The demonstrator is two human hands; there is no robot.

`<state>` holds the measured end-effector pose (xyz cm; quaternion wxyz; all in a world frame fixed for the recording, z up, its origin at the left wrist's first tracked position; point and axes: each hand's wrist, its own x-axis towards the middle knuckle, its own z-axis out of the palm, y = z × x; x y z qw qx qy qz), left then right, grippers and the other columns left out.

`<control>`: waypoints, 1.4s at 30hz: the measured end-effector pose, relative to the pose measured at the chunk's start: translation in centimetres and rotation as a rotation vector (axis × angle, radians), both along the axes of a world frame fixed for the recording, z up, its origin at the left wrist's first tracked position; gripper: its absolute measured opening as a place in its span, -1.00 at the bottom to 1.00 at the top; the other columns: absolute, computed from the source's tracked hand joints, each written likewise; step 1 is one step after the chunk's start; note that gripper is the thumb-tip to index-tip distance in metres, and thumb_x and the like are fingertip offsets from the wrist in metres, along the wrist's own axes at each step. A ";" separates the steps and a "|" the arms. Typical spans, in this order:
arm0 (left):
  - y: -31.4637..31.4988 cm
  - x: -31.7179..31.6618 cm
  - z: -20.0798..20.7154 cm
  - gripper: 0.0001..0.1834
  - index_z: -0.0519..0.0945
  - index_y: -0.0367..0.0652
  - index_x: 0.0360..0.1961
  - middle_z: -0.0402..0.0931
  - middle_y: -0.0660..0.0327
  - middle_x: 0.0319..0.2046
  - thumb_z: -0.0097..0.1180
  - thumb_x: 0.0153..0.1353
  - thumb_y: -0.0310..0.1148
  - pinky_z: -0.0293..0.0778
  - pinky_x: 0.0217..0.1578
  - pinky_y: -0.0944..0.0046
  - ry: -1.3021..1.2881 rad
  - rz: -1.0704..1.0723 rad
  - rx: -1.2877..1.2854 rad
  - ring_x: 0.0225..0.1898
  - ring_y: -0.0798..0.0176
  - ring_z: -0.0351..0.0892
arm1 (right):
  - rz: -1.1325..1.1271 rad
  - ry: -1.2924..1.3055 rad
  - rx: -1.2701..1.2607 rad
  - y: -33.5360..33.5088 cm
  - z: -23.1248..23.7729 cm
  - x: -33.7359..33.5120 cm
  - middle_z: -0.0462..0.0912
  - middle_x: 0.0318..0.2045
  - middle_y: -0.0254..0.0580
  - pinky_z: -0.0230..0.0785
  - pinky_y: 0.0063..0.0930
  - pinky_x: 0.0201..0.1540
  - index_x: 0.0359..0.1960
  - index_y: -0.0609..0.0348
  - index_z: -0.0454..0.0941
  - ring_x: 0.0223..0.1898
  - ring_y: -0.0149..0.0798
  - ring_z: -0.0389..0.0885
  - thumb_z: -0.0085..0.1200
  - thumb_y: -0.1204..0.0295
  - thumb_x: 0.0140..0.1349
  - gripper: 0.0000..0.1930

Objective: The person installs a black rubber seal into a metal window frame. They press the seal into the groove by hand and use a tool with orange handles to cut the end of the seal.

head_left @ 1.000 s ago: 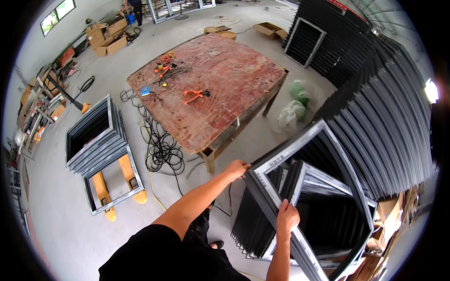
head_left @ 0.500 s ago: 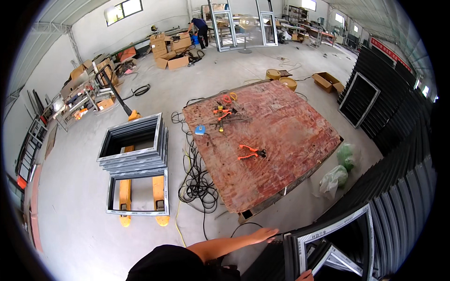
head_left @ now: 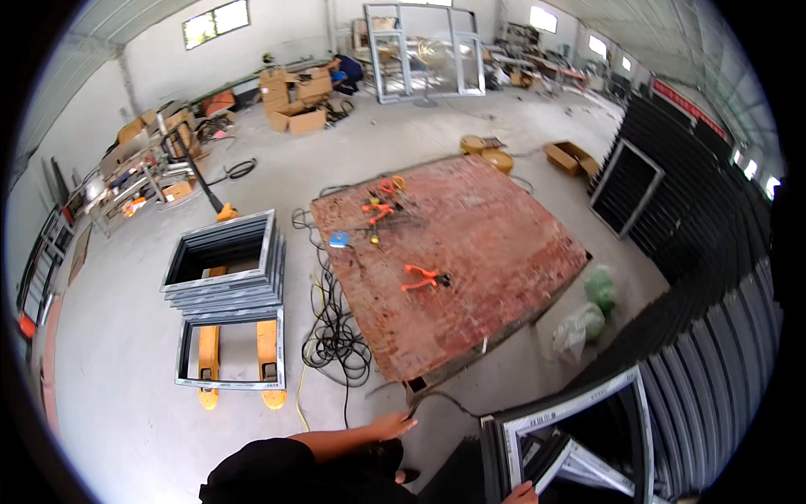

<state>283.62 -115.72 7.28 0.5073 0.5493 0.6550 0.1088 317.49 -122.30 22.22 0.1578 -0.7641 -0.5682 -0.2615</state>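
Note:
At the lower right, a grey-and-white rectangular window frame [head_left: 550, 413] leans among other frames, tilted toward me. My right hand [head_left: 522, 494] grips its near lower edge, with part of the hand cut off by the picture's bottom. My left hand [head_left: 393, 426] hangs in the air left of the frame, fingers stretched out, holding nothing. Beyond it stands a low table with a worn red top [head_left: 495, 277]. Orange-handled pliers [head_left: 426, 277] lie on it, with more orange-handled tools [head_left: 382, 210] and a blue tape measure [head_left: 338, 239] farther off.
Stacked frames [head_left: 222, 252] rest on a yellow pallet jack [head_left: 270, 353] to the left. Tangled black cables [head_left: 336, 340] lie between it and the table. Plastic bags [head_left: 579, 326] sit right of the table, near long rows of dark frames [head_left: 705, 378]. A person [head_left: 346, 71] bends by cardboard boxes [head_left: 298, 92].
My left hand has drawn back leftward, away from the window frame. My right hand keeps its grip. The view has shifted slightly, and the person at the back has bent lower.

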 end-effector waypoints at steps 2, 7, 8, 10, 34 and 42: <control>2.0 0.8 0.7 -0.51 0.47 -0.23 -0.40 0.52 -0.01 -0.50 -0.11 0.25 0.06 0.37 -0.36 -0.02 -0.077 0.075 0.143 -0.39 -0.08 0.54 | 0.047 -0.054 0.028 0.4 -0.9 -0.2 0.41 -0.76 -0.37 0.25 -0.42 -0.80 -0.71 -0.04 0.39 -0.80 -0.27 0.39 0.17 0.25 0.15 -0.68; 11.4 -1.7 -0.9 -0.74 0.53 -0.18 -0.32 0.56 0.05 -0.39 -0.04 0.05 -0.24 0.40 -0.40 0.03 0.080 -0.521 0.200 -0.35 -0.01 0.55 | -0.023 0.040 -0.134 0.6 -0.2 -0.2 0.44 -0.73 -0.37 0.28 -0.38 -0.77 -0.68 0.00 0.44 -0.79 -0.27 0.41 0.19 0.27 0.14 -0.71; 13.1 -3.3 -2.7 -0.73 0.54 -0.18 -0.28 0.55 0.01 -0.34 -0.06 0.02 -0.30 0.41 -0.38 0.03 0.028 -0.495 0.345 -0.30 -0.03 0.55 | -0.032 0.049 -0.094 1.1 0.3 -0.9 0.46 -0.73 -0.34 0.30 -0.36 -0.76 -0.68 0.03 0.46 -0.78 -0.24 0.42 0.18 0.26 0.14 -0.71; 17.9 -4.3 1.8 -0.68 0.52 -0.18 -0.18 0.54 -0.01 -0.24 -0.06 0.03 -0.34 0.43 -0.26 0.06 0.218 -0.230 0.155 -0.18 -0.05 0.53 | 0.010 -0.023 0.039 1.7 -0.7 -0.7 0.46 -0.74 -0.32 0.29 -0.36 -0.76 -0.69 0.04 0.46 -0.78 -0.21 0.43 0.17 0.25 0.15 -0.69; 17.6 -4.2 8.2 -0.72 0.37 -0.16 -0.14 0.37 0.33 -0.44 -0.09 0.32 -0.17 0.29 -0.38 0.43 -0.966 0.074 -0.407 -0.47 0.43 0.35 | -0.188 0.477 -0.062 8.6 1.7 -8.3 0.55 -0.21 0.02 0.33 -0.12 -0.06 -0.16 0.31 0.49 -0.13 -0.01 0.48 0.07 0.54 0.03 -0.71; 10.6 1.6 16.6 -0.65 0.34 -0.15 -0.09 0.36 0.30 -0.35 -0.08 0.32 -0.09 0.31 -0.23 0.43 -0.988 -0.194 -0.333 -0.33 0.42 0.37 | 0.383 1.373 -0.079 12.9 1.4 -15.6 0.19 0.19 0.14 0.04 -0.19 0.26 0.24 0.34 0.10 0.23 0.05 0.18 0.33 0.09 -0.06 -0.07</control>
